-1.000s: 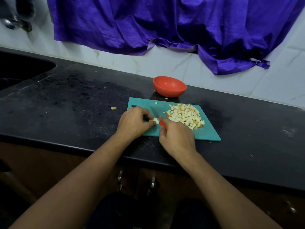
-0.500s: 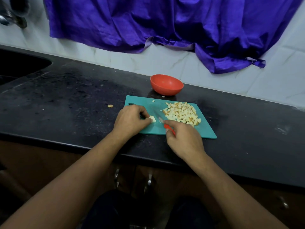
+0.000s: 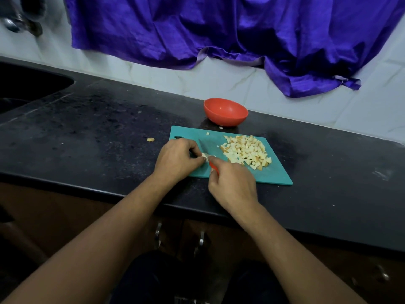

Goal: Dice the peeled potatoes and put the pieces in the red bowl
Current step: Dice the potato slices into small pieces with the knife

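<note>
A teal cutting board (image 3: 274, 175) lies on the black counter. On its right half sits a pile of diced potato (image 3: 246, 151). My left hand (image 3: 177, 160) pinches a small pale potato piece (image 3: 205, 155) against the board's left part. My right hand (image 3: 233, 185) grips a knife with an orange handle (image 3: 213, 167), and the blade (image 3: 203, 146) points away from me right beside the potato piece. The red bowl (image 3: 225, 111) stands behind the board, near the wall, and looks empty inside.
One stray potato bit (image 3: 150, 139) lies on the counter left of the board, and small bits (image 3: 207, 133) rest at the board's far edge. A dark sink (image 3: 26, 88) is at far left. Purple cloth (image 3: 219, 29) hangs on the tiled wall.
My right hand has come back left, bringing the knife blade up against the potato piece held by my left hand. The view has shifted slightly.
</note>
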